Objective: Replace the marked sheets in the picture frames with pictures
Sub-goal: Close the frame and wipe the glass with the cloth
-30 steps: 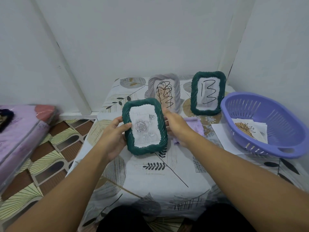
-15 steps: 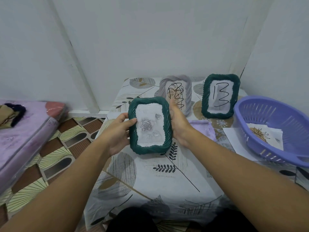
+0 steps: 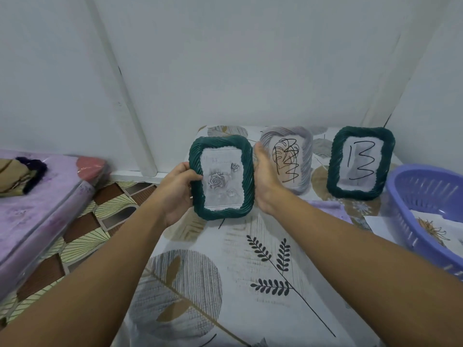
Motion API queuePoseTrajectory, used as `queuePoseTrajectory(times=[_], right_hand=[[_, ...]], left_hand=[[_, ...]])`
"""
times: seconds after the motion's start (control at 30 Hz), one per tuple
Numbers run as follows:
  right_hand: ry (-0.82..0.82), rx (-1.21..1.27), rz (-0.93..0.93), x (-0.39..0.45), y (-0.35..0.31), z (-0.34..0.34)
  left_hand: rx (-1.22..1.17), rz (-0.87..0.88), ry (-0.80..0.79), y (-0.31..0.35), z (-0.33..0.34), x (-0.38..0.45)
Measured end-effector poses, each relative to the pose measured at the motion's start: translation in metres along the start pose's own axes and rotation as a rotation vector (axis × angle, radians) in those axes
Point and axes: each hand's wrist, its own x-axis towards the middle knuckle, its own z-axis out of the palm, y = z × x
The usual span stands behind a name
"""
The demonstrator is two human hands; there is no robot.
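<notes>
Nearest to me, both forearms reach out over the counter [image 3: 200, 284] with its leaf-print cloth. My left hand [image 3: 175, 189] grips the left edge of the green frame [image 3: 220, 177], thumb curled over the front rim and fingers behind. My right hand [image 3: 265, 176] presses flat against the frame's right edge, fingers straight, so the frame is steadied from both sides and kept upright, facing me, just above the counter. It holds a grey rose picture [image 3: 221, 180], so I judge this frame done and ready to stand back in the row.

Just beyond my right hand stands the grey frame [image 3: 298, 156] with a scribbled sheet, partly hidden by my fingers. Further right the second green frame [image 3: 360, 162] stands upright with its marked sheet [image 3: 360, 161] reading "13". Both face forward, propped near the wall, I judge so their sheets can be read and swapped next.

At the far right the purple basket [image 3: 426, 196] holds a flower picture [image 3: 436, 229], likely the supply for the remaining frames.
</notes>
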Motion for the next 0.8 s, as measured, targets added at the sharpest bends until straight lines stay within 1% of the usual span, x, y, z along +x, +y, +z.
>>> queuePoseTrajectory(times=[0.17,0.33,0.4,0.6,0.8], right_hand=[[0.038,-0.025,0.051,0.041,-0.002,0.020],[0.074,-0.034,0.054,0.073,-0.003,0.030],[0.111,-0.026,0.051,0.082,-0.003,0.029],[0.168,-0.052,0.031,0.089,-0.002,0.024],[0.183,-0.112,0.019,0.093,0.013,0.017]], left_hand=[[-0.005,0.003,0.076,-0.001,-0.016,0.034],[-0.019,0.008,0.115,-0.001,-0.022,0.056],[-0.009,0.016,0.124,-0.001,-0.021,0.062],[0.010,-0.008,0.133,-0.007,-0.019,0.070],[-0.001,-0.036,0.152,-0.014,-0.020,0.067]])
